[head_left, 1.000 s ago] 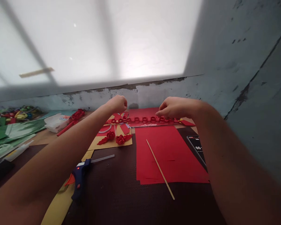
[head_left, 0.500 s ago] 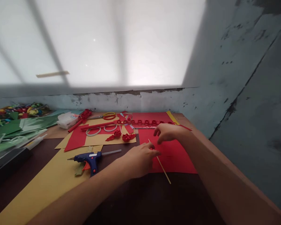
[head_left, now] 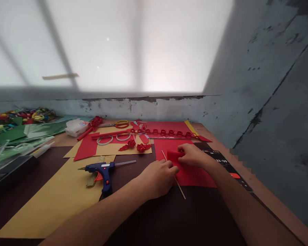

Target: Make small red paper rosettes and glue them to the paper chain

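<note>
My left hand (head_left: 159, 179) is closed with curled fingers around the middle of a thin wooden stick (head_left: 180, 190), which slants across red paper (head_left: 200, 176). The stick's upper end shows above the knuckles and its lower end reaches past the paper's near edge. Just right of it, my right hand (head_left: 193, 155) pinches a small red paper piece (head_left: 173, 155) between thumb and fingers. That piece stands slightly raised over the larger sheet, close to the stick. My left fingertips are partly hidden, so whether they also touch the small piece I cannot tell.
A blue glue gun (head_left: 100, 168) with a lit light lies on yellow paper (head_left: 53, 201) at left. Behind are red paper flowers (head_left: 143, 147), tape rings (head_left: 104, 140), scissors (head_left: 115, 125) and a red ring chain (head_left: 163, 132). A phone (head_left: 227, 167) lies at right.
My right hand was bent over the sheet with nothing visible in it; now it has lowered and pinches the small red paper piece. My left hand stays at the stick. The phone has come into view.
</note>
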Action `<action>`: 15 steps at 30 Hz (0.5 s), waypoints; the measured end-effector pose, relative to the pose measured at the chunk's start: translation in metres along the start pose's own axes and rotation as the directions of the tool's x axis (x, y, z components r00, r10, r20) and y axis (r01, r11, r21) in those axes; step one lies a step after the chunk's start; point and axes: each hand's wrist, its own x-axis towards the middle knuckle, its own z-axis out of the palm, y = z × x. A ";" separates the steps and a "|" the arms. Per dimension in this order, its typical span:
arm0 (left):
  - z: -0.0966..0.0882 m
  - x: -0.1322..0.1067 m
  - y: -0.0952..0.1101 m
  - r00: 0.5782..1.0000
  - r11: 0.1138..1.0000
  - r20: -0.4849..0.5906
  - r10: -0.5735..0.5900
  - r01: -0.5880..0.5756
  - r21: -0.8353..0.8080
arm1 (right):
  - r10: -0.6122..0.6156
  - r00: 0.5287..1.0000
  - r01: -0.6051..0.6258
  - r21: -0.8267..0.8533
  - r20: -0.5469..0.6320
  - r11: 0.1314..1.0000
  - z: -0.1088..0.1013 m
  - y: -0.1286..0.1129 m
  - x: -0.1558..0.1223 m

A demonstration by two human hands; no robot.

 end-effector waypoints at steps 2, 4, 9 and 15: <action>-0.002 -0.001 0.000 1.000 1.000 0.004 -0.016 0.016 0.001 | 0.016 0.993 -0.011 0.038 -0.117 0.999 0.002 0.005 0.000; -0.008 -0.003 -0.002 0.999 0.999 0.006 -0.035 0.035 -0.024 | 0.038 0.971 -0.019 0.083 -0.234 0.996 0.001 0.006 -0.002; -0.034 -0.013 -0.010 0.934 0.945 -0.163 -0.319 0.302 -0.122 | 0.049 0.962 0.127 0.599 -0.269 0.790 -0.002 -0.009 -0.008; -0.035 -0.025 -0.025 0.890 0.843 -0.190 -0.416 0.298 -0.448 | -0.066 0.998 0.038 0.867 -0.006 0.497 0.014 -0.033 -0.014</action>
